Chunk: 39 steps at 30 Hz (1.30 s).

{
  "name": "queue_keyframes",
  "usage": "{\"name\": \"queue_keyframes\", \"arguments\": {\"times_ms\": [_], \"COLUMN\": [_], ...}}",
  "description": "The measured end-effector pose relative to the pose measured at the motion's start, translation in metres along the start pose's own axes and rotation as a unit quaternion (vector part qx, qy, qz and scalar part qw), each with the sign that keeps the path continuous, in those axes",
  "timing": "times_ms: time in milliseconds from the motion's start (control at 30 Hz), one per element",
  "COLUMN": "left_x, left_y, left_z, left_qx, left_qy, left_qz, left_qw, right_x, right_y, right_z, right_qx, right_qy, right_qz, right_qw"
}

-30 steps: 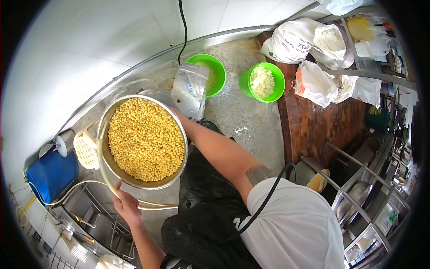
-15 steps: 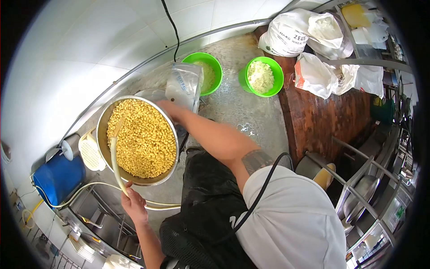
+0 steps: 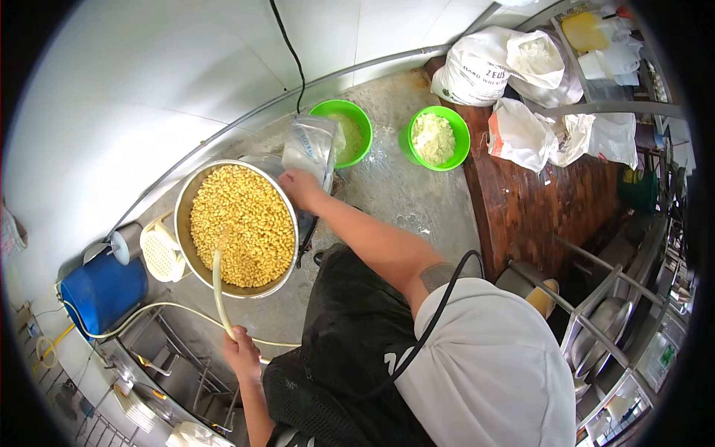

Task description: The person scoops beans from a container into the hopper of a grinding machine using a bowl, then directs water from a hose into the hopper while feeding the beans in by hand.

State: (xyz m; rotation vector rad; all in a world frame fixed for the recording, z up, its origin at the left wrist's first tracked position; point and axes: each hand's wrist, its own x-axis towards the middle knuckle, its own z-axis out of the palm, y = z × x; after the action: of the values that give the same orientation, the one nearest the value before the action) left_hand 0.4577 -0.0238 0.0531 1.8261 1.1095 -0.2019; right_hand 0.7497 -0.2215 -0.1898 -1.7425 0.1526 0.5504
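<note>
A wide metal bowl [image 3: 281,281] full of yellow beans [image 3: 249,223] stands at the left. My left hand [image 3: 242,352], below the bowl, is closed around a pale hose [image 3: 220,294]; the hose's end points down into the beans and a little water shows at its tip. At the bowl's right rim is my right hand [image 3: 299,188], its fingers curled beside a clear plastic bag [image 3: 305,145] on a metal object. What those fingers hold, if anything, is hidden.
Two green tubs [image 3: 363,127] [image 3: 462,138] with pale contents stand on the concrete floor. White sacks [image 3: 471,71] rest on a dark wooden platform [image 3: 547,201]. At the left are a perforated cream stool [image 3: 160,252] and a blue container [image 3: 104,293]. Metal racks [image 3: 596,328] stand at the right.
My left hand and the hose have shifted right, and the hose's end has moved from beside the bowl to over the beans. My right hand now shows more fully beside the rim.
</note>
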Motion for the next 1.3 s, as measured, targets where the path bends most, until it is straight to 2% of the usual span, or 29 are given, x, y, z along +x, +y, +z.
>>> {"name": "queue_keyframes", "arguments": {"times_ms": [100,167,200,267,300,367,400,433,500,533,633,700,767,833,900,933,967,1033,1067,1133,1167,1233,1300], "left_x": [-0.013,-0.02,-0.024,-0.025,-0.025,-0.035,-0.042,-0.048,-0.055,-0.058,-0.075,-0.083,-0.093,-0.105,-0.113,-0.117,-0.12,-0.129,-0.133,-0.138,-0.139,-0.142,-0.147], "left_y": [-0.005,-0.009,-0.008,-0.029,-0.037,-0.031,-0.022,-0.017,-0.022,-0.024,-0.024,-0.036,-0.04,-0.027,-0.026,-0.025,-0.022,-0.019,-0.022,-0.025,-0.025,-0.021,-0.006], "left_z": [-0.002,-0.002,-0.004,-0.004,-0.004,-0.002,0.001,0.002,0.001,0.0,0.002,0.006,0.008,0.005,0.004,0.004,0.002,-0.003,-0.004,-0.003,-0.003,-0.004,-0.01], "left_qx": [-0.009,0.018,0.016,0.048,0.087,0.085,0.091,0.097,0.101,0.112,0.107,0.089,0.072,0.073,0.064,0.065,0.052,0.049,0.037,0.02,0.008,-0.003,-0.015], "left_qy": [0.012,0.036,0.023,0.054,0.071,0.091,0.09,0.089,0.092,0.086,0.086,0.097,0.109,0.065,0.07,0.067,0.077,0.072,0.081,0.09,0.098,0.097,0.093], "left_qz": [-0.03,-0.033,-0.032,-0.015,0.002,-0.015,-0.013,-0.011,-0.013,-0.014,-0.034,-0.028,-0.023,-0.029,-0.024,-0.014,-0.019,0.001,-0.006,0.018,0.014,0.019,0.011], "left_qw": [0.999,0.999,0.999,0.997,0.994,0.992,0.992,0.991,0.991,0.99,0.99,0.991,0.991,0.995,0.995,0.996,0.995,0.996,0.996,0.996,0.995,0.995,0.996], "right_x": [-0.004,-0.04,-0.053,-0.073,-0.083,-0.103,-0.11,-0.114,-0.121,-0.128,-0.138,-0.129,-0.114,-0.098,-0.083,-0.063,-0.054,-0.045,-0.048,-0.059,-0.057,-0.046,-0.036], "right_y": [0.002,-0.054,-0.071,-0.098,-0.112,-0.132,-0.137,-0.14,-0.145,-0.148,-0.148,-0.153,-0.15,-0.156,-0.165,-0.141,-0.153,-0.187,-0.201,-0.234,-0.236,-0.228,-0.221], "right_z": [-0.021,-0.049,-0.057,-0.064,-0.063,-0.06,-0.053,-0.046,-0.031,-0.021,0.0,0.016,0.035,0.041,0.047,0.065,0.072,0.077,0.076,0.072,0.078,0.093,0.11], "right_qx": [0.033,-0.008,-0.005,-0.022,-0.018,-0.094,-0.146,-0.146,-0.362,-0.43,-0.494,-0.525,-0.539,-0.528,-0.497,-0.463,-0.467,-0.555,-0.561,-0.559,-0.565,-0.568,-0.577], "right_qy": [0.026,0.075,0.063,0.121,0.112,-0.001,-0.069,-0.076,-0.243,-0.289,-0.268,-0.311,-0.311,-0.328,-0.341,-0.287,-0.295,-0.374,-0.382,-0.324,-0.329,-0.285,-0.327], "right_qz": [-0.066,-0.084,-0.093,-0.319,-0.329,-0.392,-0.383,-0.392,-0.378,-0.331,-0.378,-0.36,-0.348,-0.349,-0.341,-0.345,-0.355,-0.246,-0.253,-0.28,-0.287,-0.359,-0.367], "right_qw": [0.997,0.994,0.994,0.94,0.937,0.915,0.909,0.905,0.817,0.789,0.736,0.706,0.701,0.701,0.721,0.765,0.754,0.701,0.689,0.71,0.7,0.683,0.652]}}
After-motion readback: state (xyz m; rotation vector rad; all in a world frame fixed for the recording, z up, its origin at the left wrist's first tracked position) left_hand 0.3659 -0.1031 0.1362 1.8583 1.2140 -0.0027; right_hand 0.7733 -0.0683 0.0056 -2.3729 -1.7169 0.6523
